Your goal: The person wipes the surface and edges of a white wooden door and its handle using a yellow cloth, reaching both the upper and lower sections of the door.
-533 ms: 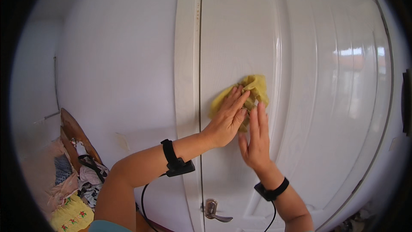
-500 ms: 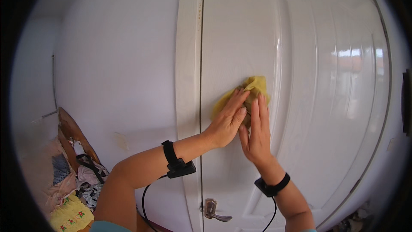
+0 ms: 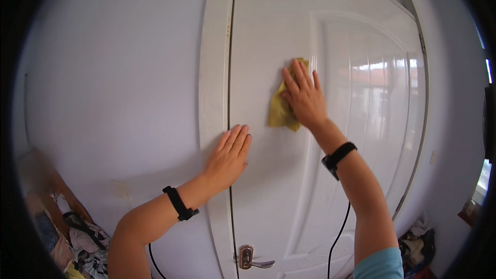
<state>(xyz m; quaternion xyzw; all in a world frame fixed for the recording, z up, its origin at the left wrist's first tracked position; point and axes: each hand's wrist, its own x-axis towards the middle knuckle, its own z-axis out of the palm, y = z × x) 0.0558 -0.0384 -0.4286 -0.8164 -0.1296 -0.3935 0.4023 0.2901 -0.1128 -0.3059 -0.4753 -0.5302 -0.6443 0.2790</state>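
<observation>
My right hand [image 3: 306,101] presses a crumpled yellow cloth [image 3: 282,112] against the white door [image 3: 268,31], holding it there under spread fingers. Part of the cloth hangs out below and left of the palm, and a bit shows above the fingertips. Further left and lower, my left hand [image 3: 227,157] lies flat with its fingers stretched out, across the seam between the door frame [image 3: 213,88] and the door. Nothing is in it. Both wrists wear black bands.
A metal door handle [image 3: 253,258] sticks out low on the door's left side. Clothes [image 3: 85,243] lie piled beside a brown wooden board at the lower left. Another heap of fabric [image 3: 416,245] is at the lower right. A light switch [image 3: 433,157] is on the right wall.
My left hand has come off the cloth and moved left and down to the door's edge. My right hand has slid upward with the cloth. The view has shifted too.
</observation>
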